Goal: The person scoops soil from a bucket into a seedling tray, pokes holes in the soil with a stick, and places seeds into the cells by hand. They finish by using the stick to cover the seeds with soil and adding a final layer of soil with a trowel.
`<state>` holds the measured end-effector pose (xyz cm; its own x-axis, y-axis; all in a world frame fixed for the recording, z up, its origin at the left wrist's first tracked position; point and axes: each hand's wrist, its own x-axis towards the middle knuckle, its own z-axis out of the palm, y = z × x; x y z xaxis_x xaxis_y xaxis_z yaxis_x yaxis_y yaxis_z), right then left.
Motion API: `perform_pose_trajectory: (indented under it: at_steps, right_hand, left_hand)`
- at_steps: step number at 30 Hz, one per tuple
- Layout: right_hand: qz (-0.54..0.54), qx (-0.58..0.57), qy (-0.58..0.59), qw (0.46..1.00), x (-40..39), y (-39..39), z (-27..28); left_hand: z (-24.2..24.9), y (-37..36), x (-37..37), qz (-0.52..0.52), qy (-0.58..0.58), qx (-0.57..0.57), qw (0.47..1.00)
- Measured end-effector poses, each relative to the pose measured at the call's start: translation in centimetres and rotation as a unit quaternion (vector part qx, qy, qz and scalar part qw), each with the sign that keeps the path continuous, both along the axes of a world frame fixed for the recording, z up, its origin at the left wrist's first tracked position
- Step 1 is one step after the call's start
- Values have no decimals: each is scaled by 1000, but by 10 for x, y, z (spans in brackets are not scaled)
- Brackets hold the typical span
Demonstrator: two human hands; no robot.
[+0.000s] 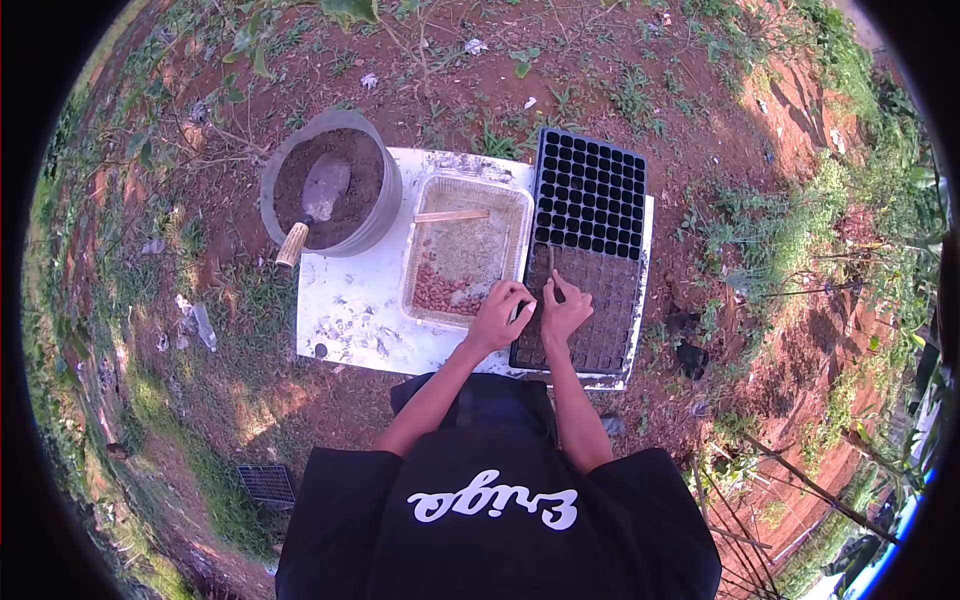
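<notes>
My left hand (503, 315) is over the gap between the foil tray and the seedling tray, its fingers pinched together; what they hold, if anything, is too small to make out. My right hand (567, 308) is above the soil-filled cells, closed on a thin stick (551, 260) that points away from me. Soil fills the near cells of the black seedling tray (610, 310), while the far cells are bare. In the foil tray (409, 255), reddish seeds (440, 290) lie at the near end beside pale grains, and a flat wooden strip (451, 215) lies across.
A grey bucket (383, 215) of dark soil stands at the left, holding a trowel (327, 187) with a wooden handle. The trays rest on a white board (345, 310). Another black tray (267, 483) lies on the ground at lower left. Grass and litter surround the board.
</notes>
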<state>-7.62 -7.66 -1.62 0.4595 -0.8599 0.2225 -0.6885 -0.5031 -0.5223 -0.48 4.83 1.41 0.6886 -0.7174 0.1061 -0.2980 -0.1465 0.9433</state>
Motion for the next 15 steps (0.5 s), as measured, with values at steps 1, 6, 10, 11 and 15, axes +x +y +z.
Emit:
perform_pose_trajectory:
  at_steps: [1, 6, 10, 11, 15]
  right_hand:
    - [23, -4, -13, 1000, 1, 1, 0]
    - [12, 9, -2, 1000, -2, 2, -6]
    - [34, -1, -33, 999, -5, 0, -4]
    - [35, -1, -33, 999, -5, 1, -2]
    - [-8, -25, 12, 1000, -10, 11, 1]
  left_hand:
    - [0, 0, 0, 3, -4, -3, 1000]
    - [3, 1, 0, 5, -7, -4, 1000]
    - [3, 0, 1, 7, -5, -7, 1000]
    - [4, 1, 2, 7, -5, -7, 1000]
    - [0, 0, 1, 1, 0, -6, 1000]
